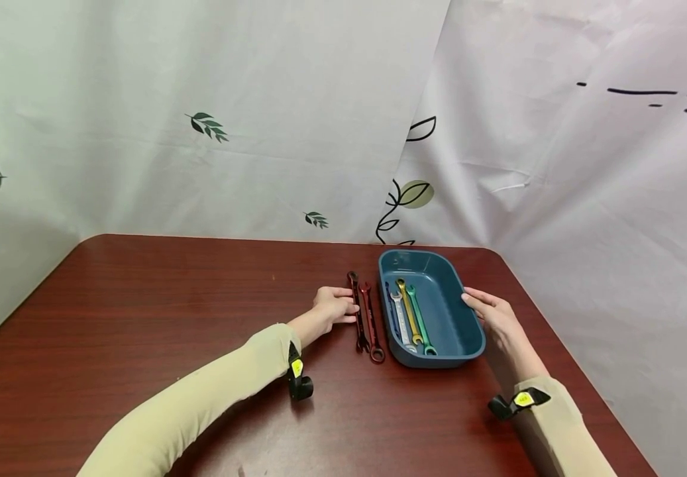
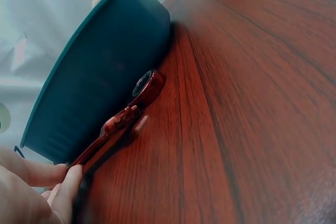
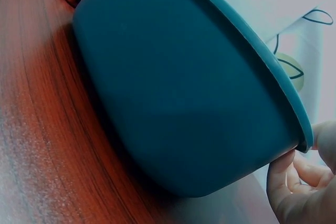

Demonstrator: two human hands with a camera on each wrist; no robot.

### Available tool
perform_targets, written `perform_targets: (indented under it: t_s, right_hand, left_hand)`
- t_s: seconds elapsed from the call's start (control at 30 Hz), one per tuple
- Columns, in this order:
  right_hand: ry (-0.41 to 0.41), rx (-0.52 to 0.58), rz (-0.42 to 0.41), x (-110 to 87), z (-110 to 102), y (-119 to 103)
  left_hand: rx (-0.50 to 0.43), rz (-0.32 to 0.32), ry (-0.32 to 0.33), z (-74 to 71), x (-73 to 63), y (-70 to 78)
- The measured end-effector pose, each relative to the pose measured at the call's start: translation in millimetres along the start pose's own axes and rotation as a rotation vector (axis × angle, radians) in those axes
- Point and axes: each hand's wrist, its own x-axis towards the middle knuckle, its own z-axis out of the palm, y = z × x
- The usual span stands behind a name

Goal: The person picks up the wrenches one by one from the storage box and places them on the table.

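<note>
My left hand (image 1: 334, 307) pinches the shaft of a dark combination wrench (image 1: 361, 336) between thumb and fingers, left of a blue plastic bin. A dark red combination wrench (image 1: 371, 322) lies beside it, between it and the bin. Seen from the left wrist, the fingers (image 2: 68, 190) grip the shaft low beside the bin's wall. My right hand (image 1: 497, 320) holds the rim of the blue bin (image 1: 461, 324) on its right side, thumb at the lip and fingers beneath. Inside the bin lie silver (image 1: 401, 319), gold (image 1: 410, 311), green (image 1: 421, 321) and dark blue (image 1: 390, 305) wrenches.
The brown wooden table (image 1: 212, 291) extends far to the left of the bin. White fabric (image 1: 295, 119) printed with leaves hangs behind it and along its right side. Each wrist wears a black strap (image 1: 299, 381) with a yellow tag.
</note>
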Motion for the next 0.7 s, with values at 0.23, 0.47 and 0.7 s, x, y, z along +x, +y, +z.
perform_targets:
  t_s: [0.23, 0.47, 0.7]
  right_hand:
    - [0.001, 0.008, 0.000, 0.1, -0.1, 0.1]
    - [0.007, -0.011, 0.002, 0.3, 1.0, -0.4]
    - [0.007, -0.023, -0.001, 0.6, 1.3, -0.1]
  left_hand:
    - [0.019, 0.009, 0.012, -0.2, 0.9, -2.0]
    - [0.011, 0.013, 0.017, -1.1, 0.1, -3.7]
    - [-0.008, 0.014, 0.016, -1.2, -0.5, -4.8]
